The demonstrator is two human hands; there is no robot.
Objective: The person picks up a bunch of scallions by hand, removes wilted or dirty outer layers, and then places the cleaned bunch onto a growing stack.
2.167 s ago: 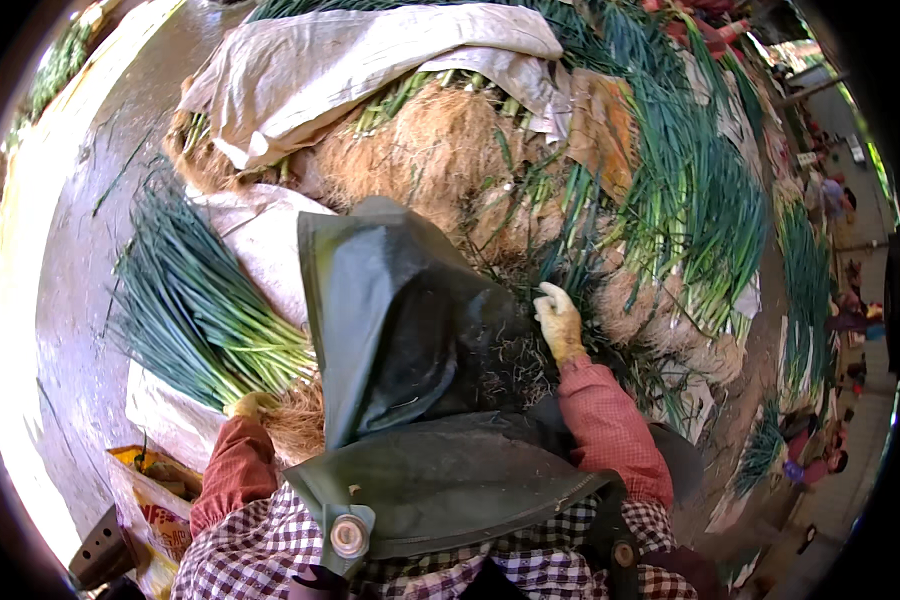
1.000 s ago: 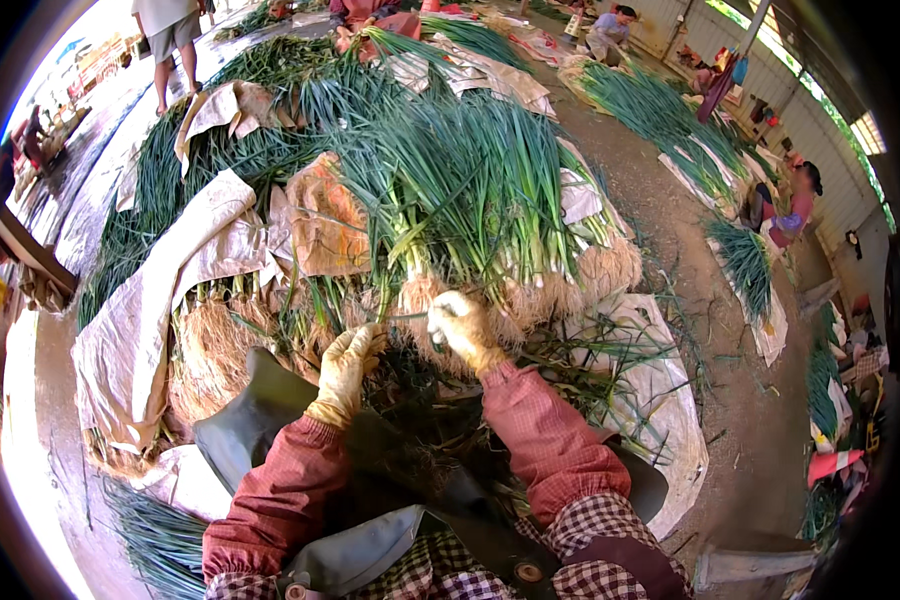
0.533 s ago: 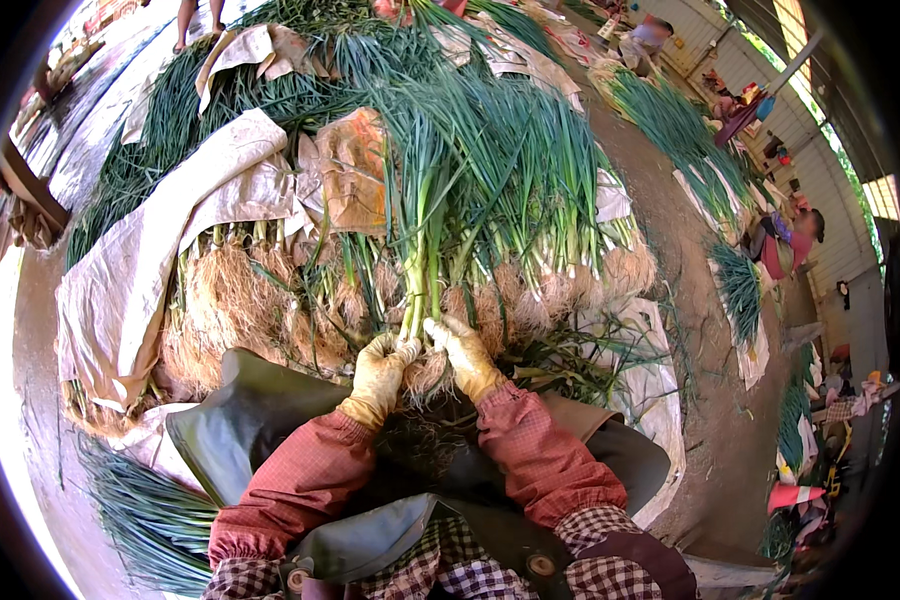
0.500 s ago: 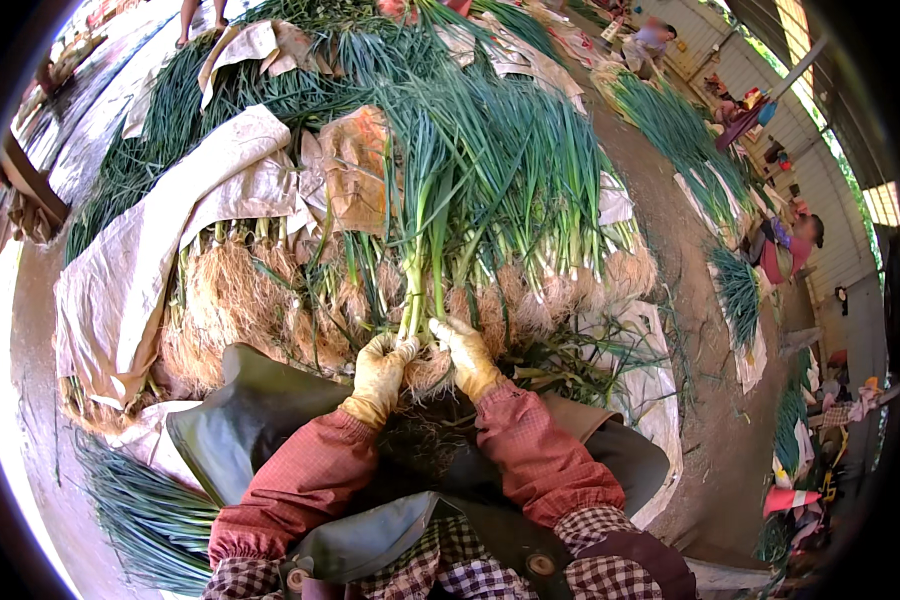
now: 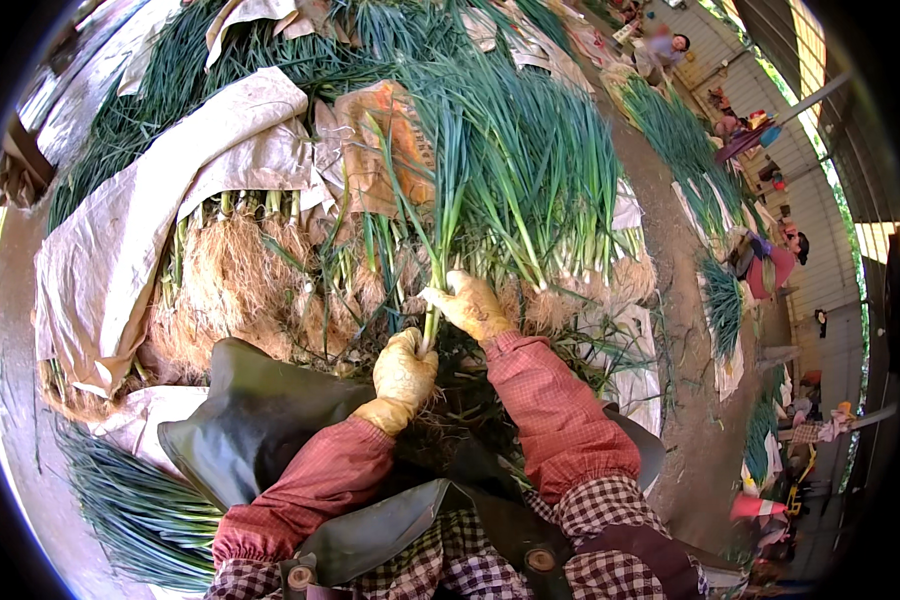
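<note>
Both my hands wear yellowed work gloves. My left hand is closed around the white lower end of a few green onions, its fist hiding most of their roots. Higher on the same stalks, my right hand pinches with thumb and forefinger. The long green leaves point away from me, over a heap of green onions lying side by side. Tangled brown roots face me on the left of the heap.
Pale sacking and an orange-marked sack cover part of the heap. A dark apron spreads over my lap. More green onions lie at lower left. People sit by other rows at right, near a red cone.
My left hand has dropped toward me and to the right along the stalks. My right hand has moved up, away from me. The stalks are now narrower and leaning right.
</note>
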